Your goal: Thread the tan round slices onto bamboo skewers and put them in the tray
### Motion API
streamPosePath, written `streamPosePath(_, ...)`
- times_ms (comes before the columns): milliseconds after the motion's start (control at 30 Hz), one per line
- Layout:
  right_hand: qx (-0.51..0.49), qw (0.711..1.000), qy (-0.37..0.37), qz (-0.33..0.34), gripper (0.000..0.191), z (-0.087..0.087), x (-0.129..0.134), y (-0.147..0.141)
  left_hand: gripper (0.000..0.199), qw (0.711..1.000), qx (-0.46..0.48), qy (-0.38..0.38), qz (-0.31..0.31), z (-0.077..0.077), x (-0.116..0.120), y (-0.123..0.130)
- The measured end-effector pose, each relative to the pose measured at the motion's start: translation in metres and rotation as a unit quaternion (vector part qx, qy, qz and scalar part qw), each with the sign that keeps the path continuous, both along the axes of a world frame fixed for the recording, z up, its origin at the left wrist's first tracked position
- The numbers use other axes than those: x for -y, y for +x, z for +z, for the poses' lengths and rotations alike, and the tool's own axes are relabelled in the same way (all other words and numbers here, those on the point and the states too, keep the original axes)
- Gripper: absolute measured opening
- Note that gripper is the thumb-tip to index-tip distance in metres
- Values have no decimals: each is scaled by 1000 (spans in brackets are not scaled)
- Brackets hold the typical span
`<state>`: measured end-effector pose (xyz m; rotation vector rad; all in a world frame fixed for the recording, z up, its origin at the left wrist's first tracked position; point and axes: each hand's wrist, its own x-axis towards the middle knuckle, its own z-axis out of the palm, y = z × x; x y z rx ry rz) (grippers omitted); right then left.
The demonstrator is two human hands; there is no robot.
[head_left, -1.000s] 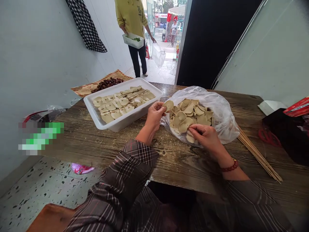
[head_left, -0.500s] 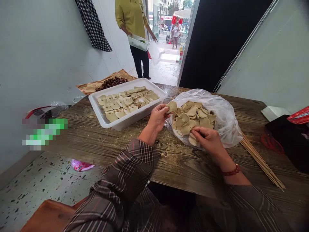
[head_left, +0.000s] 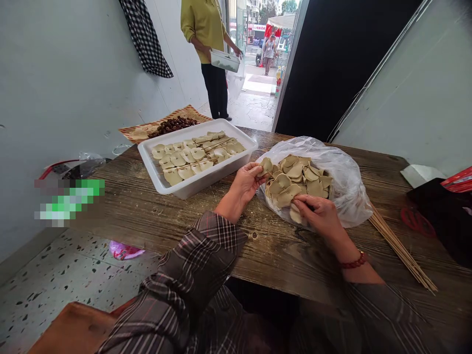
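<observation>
My left hand (head_left: 248,184) pinches a round, flat beige slice (head_left: 265,166) between thumb and fingers, at the left side of an open clear plastic bag (head_left: 348,184). Across the front of the bag, more slices (head_left: 283,188) sit in a row on a thin skewer, mostly hidden by them. My right hand (head_left: 320,214) is closed at the near end of this row, its fingertips pinching the skewer. Loose beige slices (head_left: 313,188) are heaped in the bag behind. Left of my hands stands a white plastic tray (head_left: 199,187) with rows of skewered slices.
Bamboo skewers (head_left: 403,248) lie on the wooden table (head_left: 177,216) to the right, near red-handled scissors (head_left: 416,221) and a black bag (head_left: 438,211). Dark brown pieces (head_left: 173,126) rest on patterned paper behind the tray. A person in yellow (head_left: 206,34) stands by the doorway holding a container.
Both hands keep nearly the same place, and the slice in my left hand has tilted slightly toward the row. The person in yellow has shifted the container rightward.
</observation>
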<state>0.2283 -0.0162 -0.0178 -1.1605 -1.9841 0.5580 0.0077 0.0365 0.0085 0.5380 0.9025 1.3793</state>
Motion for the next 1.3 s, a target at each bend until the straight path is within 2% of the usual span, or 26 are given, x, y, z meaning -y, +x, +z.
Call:
streamPosePath(300, 7, 999, -38, -15, 30, 2, 0, -4, 22, 991, -86, 95, 40, -2, 2, 5)
streamPosePath(700, -22, 998, -65, -7, 30, 1, 1, -5, 12, 972, -160, 158, 72, -6, 0, 7)
streamPosePath(833, -45, 995, -86, -6, 31, 0, 0, -5, 10, 969, -181, 161, 51, -7, 3, 11)
streamPosePath(967, -88, 988, -126, -15, 31, 0, -1, -6, 12, 968, -184, 168, 4, -8, 6, 14)
streamPosePath(1167, -160, 972, -174, -8, 34, 1, -1, -7, 32, 990, -63, 119, -39, -6, 7, 11)
streamPosePath(1300, -156, 971, -182, -3, 36, 0, 0, -7, 33, 987, 2, 106, -121, -1, 13, 16)
